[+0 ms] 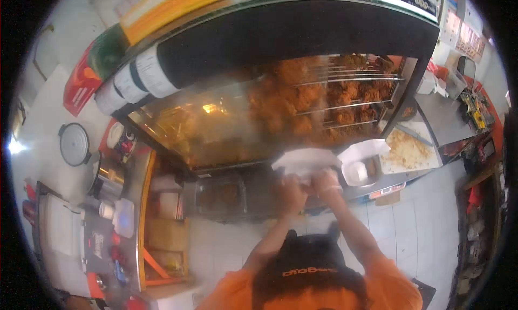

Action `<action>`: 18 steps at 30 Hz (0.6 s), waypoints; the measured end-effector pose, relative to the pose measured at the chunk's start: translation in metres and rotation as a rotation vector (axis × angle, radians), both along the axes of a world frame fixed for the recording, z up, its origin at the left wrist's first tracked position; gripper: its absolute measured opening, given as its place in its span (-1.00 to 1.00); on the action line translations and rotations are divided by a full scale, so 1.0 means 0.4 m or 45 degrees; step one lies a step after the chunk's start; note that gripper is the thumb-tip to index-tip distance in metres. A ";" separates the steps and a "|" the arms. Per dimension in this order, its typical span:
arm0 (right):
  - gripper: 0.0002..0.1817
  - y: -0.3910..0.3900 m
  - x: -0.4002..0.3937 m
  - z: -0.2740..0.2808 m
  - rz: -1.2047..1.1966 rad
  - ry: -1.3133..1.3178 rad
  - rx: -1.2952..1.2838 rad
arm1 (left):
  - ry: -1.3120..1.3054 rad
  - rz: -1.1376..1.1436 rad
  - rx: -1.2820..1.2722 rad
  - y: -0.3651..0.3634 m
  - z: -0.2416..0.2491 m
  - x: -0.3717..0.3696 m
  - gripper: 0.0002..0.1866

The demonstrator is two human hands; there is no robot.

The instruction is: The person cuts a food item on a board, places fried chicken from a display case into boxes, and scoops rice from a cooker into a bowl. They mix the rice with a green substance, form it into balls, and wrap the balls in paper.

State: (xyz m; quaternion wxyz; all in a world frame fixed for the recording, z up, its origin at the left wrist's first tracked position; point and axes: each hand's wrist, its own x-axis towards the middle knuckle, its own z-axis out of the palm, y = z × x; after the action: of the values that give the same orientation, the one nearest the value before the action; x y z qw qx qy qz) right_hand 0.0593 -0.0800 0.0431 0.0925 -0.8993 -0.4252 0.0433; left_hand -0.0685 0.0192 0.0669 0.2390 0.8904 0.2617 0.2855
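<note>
A white paper food box [305, 160] stands with its flaps up at the front edge of the display cabinet. My left hand [294, 192] is closed on its near left side, and my right hand [325, 182] grips the near right side. The fingers are partly hidden and slightly blurred. Just right of my right hand sits a second open paper box [349, 152], with a small white cup [358, 173] and something brown inside. Behind the boxes, fried chicken pieces [345, 89] lie on wire racks in the cabinet.
A white cutting board [413, 151] covered in crumbs lies to the right, with a knife [414, 134] on it. At left on the counter is a clear plastic container [220, 195] with brown contents. The dark cabinet frame [297, 26] spans above my hands. A lidded pot [74, 144] stands far left.
</note>
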 end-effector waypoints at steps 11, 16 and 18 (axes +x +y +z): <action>-0.71 0.050 -0.010 0.131 0.005 -0.393 -0.144 | 0.003 -0.465 -0.772 0.072 -0.003 -0.413 -0.48; -0.72 0.146 -0.120 0.648 0.035 -0.423 0.846 | 0.226 -0.520 -1.312 0.076 -0.295 -0.844 -0.48; -0.69 0.198 -0.158 0.819 -0.001 -0.163 0.859 | 0.304 -0.285 -1.482 0.067 -0.332 -0.940 -0.48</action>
State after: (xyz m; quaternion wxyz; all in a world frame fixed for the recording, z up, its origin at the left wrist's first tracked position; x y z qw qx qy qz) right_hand -0.0038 -0.0006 0.3706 0.3578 -0.8191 -0.4202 -0.1564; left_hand -0.4447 0.0459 -0.0660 0.6846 0.6613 0.3047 -0.0332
